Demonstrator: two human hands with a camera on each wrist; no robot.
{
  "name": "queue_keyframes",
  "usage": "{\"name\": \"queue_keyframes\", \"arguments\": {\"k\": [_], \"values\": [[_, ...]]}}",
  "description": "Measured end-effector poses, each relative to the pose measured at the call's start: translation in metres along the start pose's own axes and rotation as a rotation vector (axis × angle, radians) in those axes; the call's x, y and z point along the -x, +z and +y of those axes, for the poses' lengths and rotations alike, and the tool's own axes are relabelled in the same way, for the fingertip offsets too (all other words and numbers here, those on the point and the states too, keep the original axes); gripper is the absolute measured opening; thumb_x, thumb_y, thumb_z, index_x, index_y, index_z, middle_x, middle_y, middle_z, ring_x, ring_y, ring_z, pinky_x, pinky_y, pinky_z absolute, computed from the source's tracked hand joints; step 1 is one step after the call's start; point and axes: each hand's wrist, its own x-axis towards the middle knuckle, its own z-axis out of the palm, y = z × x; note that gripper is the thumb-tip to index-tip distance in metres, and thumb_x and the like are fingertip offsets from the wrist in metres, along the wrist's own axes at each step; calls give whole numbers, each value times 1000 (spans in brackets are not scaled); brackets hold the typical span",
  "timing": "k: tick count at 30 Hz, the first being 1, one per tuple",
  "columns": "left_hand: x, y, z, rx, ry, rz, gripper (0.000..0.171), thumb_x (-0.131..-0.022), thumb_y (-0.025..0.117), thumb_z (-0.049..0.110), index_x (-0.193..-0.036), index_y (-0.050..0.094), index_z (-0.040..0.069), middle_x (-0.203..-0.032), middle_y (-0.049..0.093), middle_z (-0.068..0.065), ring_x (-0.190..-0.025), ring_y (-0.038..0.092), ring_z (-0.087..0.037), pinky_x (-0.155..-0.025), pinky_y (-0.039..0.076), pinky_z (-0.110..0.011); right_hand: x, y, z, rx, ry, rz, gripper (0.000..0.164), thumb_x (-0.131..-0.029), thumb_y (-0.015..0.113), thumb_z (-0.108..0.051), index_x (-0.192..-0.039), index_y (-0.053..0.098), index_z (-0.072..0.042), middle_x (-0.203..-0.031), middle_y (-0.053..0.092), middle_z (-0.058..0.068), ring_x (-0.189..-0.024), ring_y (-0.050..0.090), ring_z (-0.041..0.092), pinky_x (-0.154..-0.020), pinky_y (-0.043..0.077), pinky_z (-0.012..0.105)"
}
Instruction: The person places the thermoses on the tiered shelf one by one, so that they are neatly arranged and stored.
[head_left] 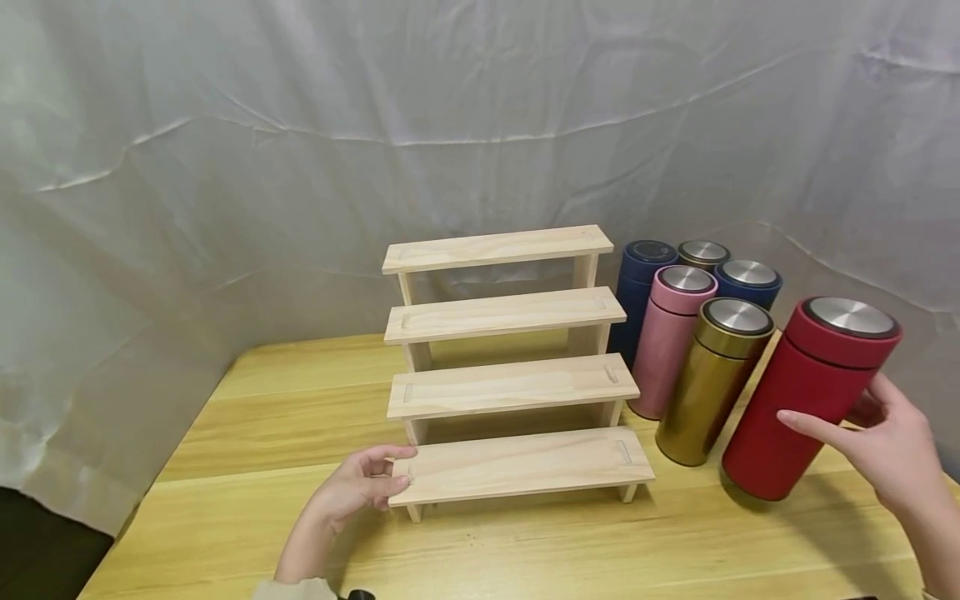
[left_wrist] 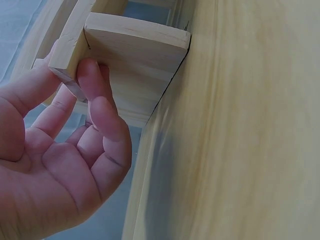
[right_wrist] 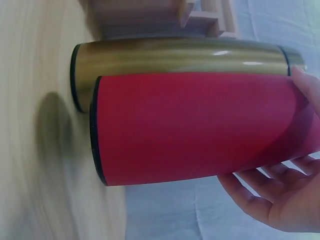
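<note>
A four-step wooden display rack stands on the table. At its lowest step, my left hand pinches the left end of the board between thumb and fingers; the left wrist view shows fingertips under the board's end. My right hand holds a red thermos bottle around its side, thumb toward the rack. Its silver-topped lid faces up, and its base is close over the table with a shadow beside it. A gold thermos bottle stands right beside the red one.
Behind the gold bottle are a pink thermos bottle, two blue ones, including one dark blue bottle, and a mostly hidden bottle with a gold rim. A grey-white curtain hangs behind the wooden table.
</note>
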Motion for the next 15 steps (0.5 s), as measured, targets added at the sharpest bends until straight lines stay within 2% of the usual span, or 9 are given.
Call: {"name": "queue_keyframes", "arguments": {"k": [6,15], "values": [[0,0,0,3,-6,4,48,-80,64,6,-122,44,-9,-73,45,-2,-50,41,-5,-55,45,-22,4,-1,-10,-26,-7,-7,58,-69,75,-2,-107,47,-36,-82,54,-24,-72,50,-8,-56,42,7],[0,-1,0,-1,1,-7,47,-81,63,6,-122,44,-10,-73,45,-2,-50,41,-5,-56,45,-23,11,2,-25,-5,-10,-62,54,-71,74,-4,-106,48,-35,-81,56,-23,-71,52,-6,-57,42,8]]}}
